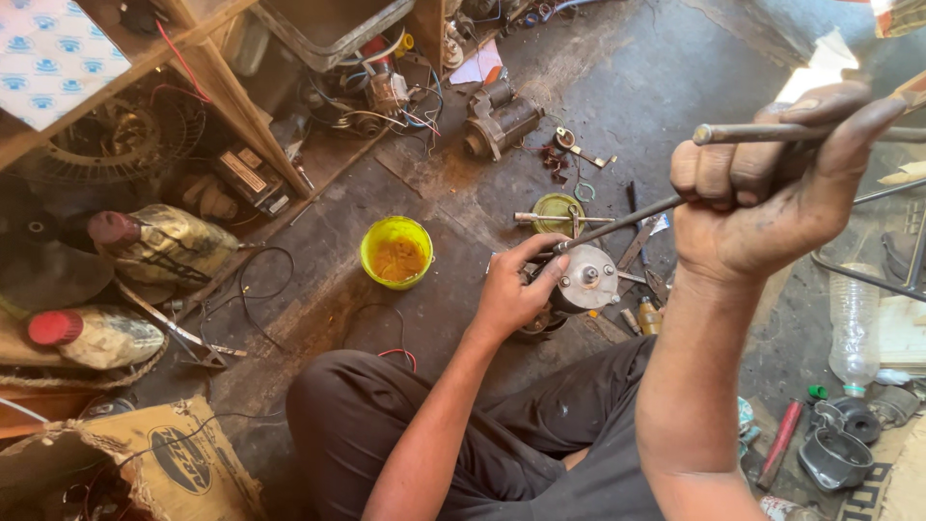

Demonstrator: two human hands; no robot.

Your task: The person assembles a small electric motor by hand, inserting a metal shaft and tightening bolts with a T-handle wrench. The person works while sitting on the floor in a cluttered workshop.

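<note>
My left hand (513, 287) grips a round grey metal motor housing (586, 280) on the dark floor, thumb and fingers around its left side. My right hand (772, 183) is raised close to the camera and closed on two long metal rods; one thin rod (617, 224) slants down to the top of the housing, the other rod (772, 133) runs level across my fingers. My legs in dark trousers (482, 434) are folded below.
A yellow tub of orange grease (396, 251) stands left of the housing. A starter motor (502, 121), a green lid (558, 212), loose tools (641, 246), a clear bottle (854, 328), a red-handled tool (779, 444), wooden shelving (231, 96) and a cardboard box (135, 463) surround me.
</note>
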